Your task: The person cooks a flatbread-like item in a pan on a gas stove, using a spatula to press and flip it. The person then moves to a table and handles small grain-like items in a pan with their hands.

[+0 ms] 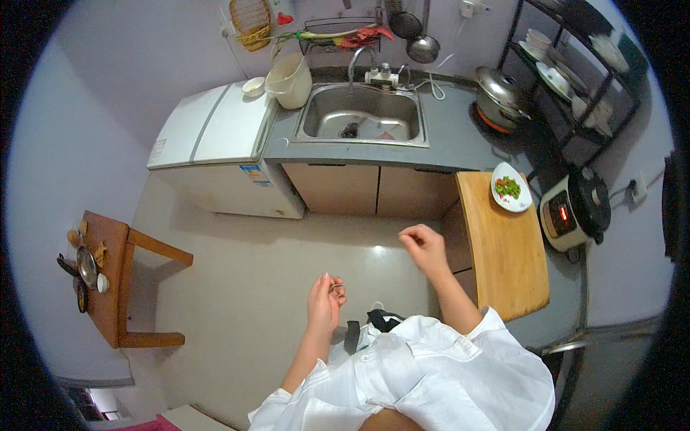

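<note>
My left hand is raised over the floor in front of my body, its fingers loosely curled. A thin, pale, ring-like item shows at those fingers; whether it is worn or held is not clear. Further forward and to the right, my right hand hangs in the air with thumb and fingers drawn together, and nothing shows in it. It is nearest to the wooden cutting board on the right-hand counter. On the board's far end rests a white plate of chopped green and red peppers.
A steel sink is set in the grey counter. A lidded pot stands at the back right, an electric pressure cooker beside the board. A white chest freezer and a wooden table are to the left.
</note>
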Demonstrator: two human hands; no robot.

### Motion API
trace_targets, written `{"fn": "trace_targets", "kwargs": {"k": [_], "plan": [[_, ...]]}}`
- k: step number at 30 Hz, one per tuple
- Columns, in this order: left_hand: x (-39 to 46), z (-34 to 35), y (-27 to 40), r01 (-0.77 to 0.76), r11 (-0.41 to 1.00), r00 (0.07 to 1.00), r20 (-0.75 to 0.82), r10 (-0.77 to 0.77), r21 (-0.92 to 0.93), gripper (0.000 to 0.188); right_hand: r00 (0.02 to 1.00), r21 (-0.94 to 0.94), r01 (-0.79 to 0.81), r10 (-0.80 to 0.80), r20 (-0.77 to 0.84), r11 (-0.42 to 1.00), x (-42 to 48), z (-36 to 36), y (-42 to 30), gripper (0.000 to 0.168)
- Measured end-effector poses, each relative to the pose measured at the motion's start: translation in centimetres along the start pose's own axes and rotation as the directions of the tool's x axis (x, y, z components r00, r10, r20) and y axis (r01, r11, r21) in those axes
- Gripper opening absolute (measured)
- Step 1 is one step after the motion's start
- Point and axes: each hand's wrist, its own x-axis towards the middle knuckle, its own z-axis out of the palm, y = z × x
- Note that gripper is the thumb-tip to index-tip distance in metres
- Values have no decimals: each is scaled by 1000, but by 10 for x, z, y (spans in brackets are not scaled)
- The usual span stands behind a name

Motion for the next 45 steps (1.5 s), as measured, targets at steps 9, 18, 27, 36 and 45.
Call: {"fn": "trace_targets", "kwargs": {"k": [9,18,27,36,45], "plan": [[138,40,7,328,940,944,-13,-330,-95,18,835,-313,432,-244,492,846,77,88,-18,5],[360,48,142,35,936,993,90,-71,351,15,986,-440,-148,167,4,886,195,103,16,19],[619,130,392,-485,-306,536,555,636,819,27,950,-501,-275,311,-13,820,292,177,-1,19],[614,66,328,-675,-325,544,744,389,663,11,917,-505,-379,386,-97,775,324,211,15,16],[493,-47,198,-482,280,795,549,-259,830,24,859,-572,-434,511,-31,696,333,233,46,26]]}}
